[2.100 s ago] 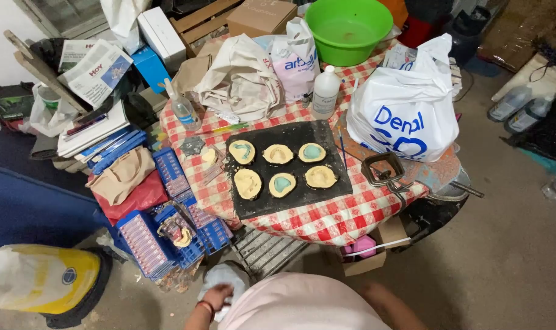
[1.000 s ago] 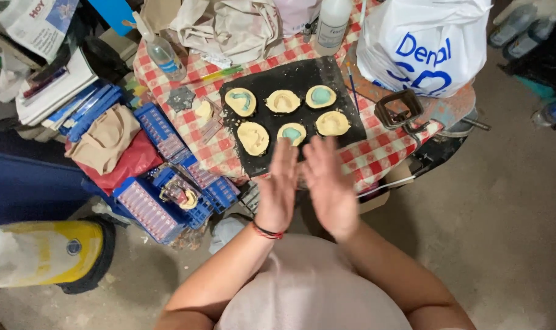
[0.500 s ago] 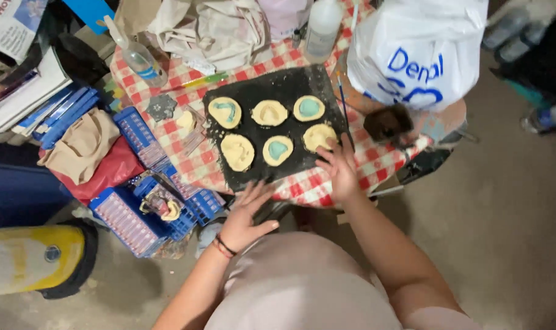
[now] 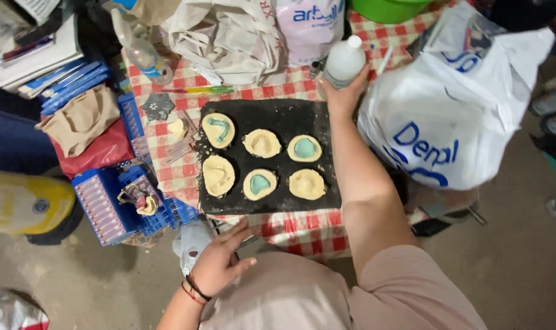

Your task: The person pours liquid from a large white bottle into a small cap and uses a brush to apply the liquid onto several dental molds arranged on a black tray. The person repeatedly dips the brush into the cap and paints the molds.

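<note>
Behind the black board (image 4: 268, 116), right-hand fingers (image 4: 345, 91) clasp the white bottle (image 4: 345, 60); left hand (image 4: 220, 260) relaxed.

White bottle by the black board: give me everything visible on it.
The white bottle is opaque, plastic-looking and round-shouldered, with a narrow white cap at its top. It stands on the red-checked tablecloth just past the black board's far right corner. The right hand wraps its lower body, hiding the base. A large white plastic bag sits beside it.

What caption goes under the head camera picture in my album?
Right hand grips a white plastic bottle beside a black board holding six yellowish moulds, while the left hand rests at the checked table's edge.
</note>
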